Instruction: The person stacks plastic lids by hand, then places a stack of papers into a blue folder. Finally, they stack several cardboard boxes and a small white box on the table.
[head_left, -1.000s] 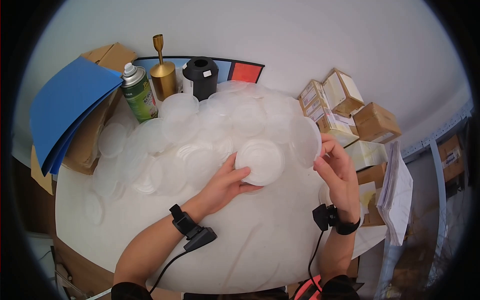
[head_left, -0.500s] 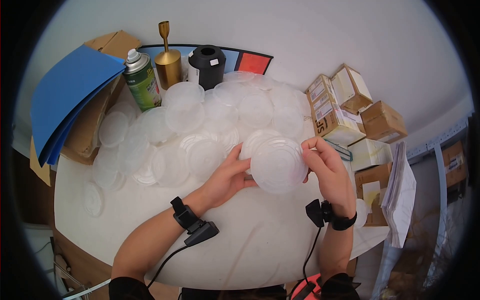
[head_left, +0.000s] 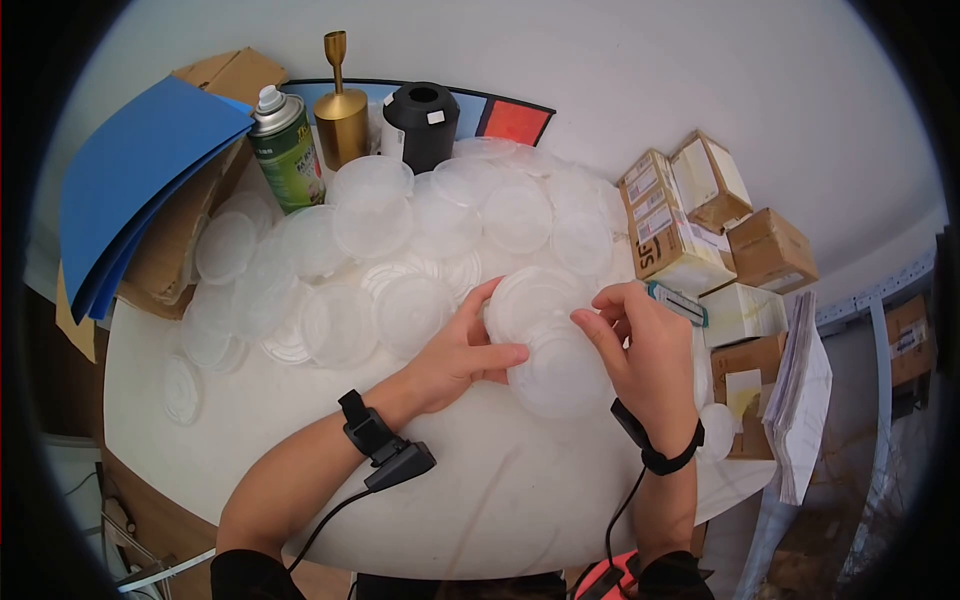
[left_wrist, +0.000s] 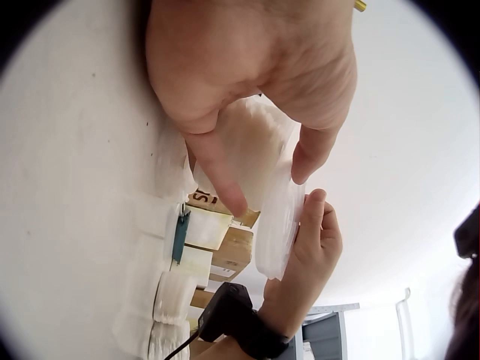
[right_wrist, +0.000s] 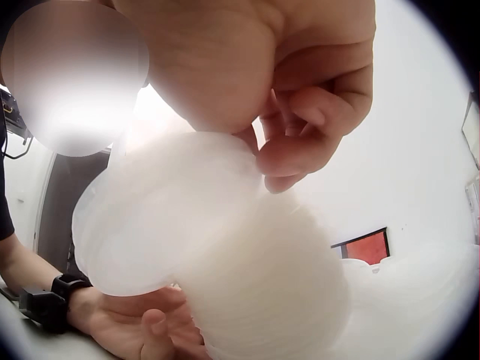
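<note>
Clear round lids lie overlapping over the white table (head_left: 440, 500). My left hand (head_left: 450, 355) curls round a tall stack of such lids (head_left: 530, 295), its thumb at the near edge. Against the stack's near side, lower in the head view, is another lid part (head_left: 560, 375). My right hand (head_left: 650, 360) pinches the lid edge with thumb and fingertips; in the right wrist view the held lids (right_wrist: 157, 217) overlap the stack (right_wrist: 270, 285), with my left hand (right_wrist: 142, 322) behind. The left wrist view shows the held lids (left_wrist: 277, 225) side-on, as a thin pile.
A spray can (head_left: 287, 155), a brass holder (head_left: 342, 125) and a black cylinder (head_left: 422, 130) stand at the back. Blue folders (head_left: 150, 180) lean at the left. Cardboard boxes (head_left: 770, 250), a teal-edged object (head_left: 680, 302) and papers (head_left: 798, 400) are at the right.
The lid part in my right hand came from upright at the right, over the stack, then down toward me. The right hand moved left, and the top of the stack now shows above it.
</note>
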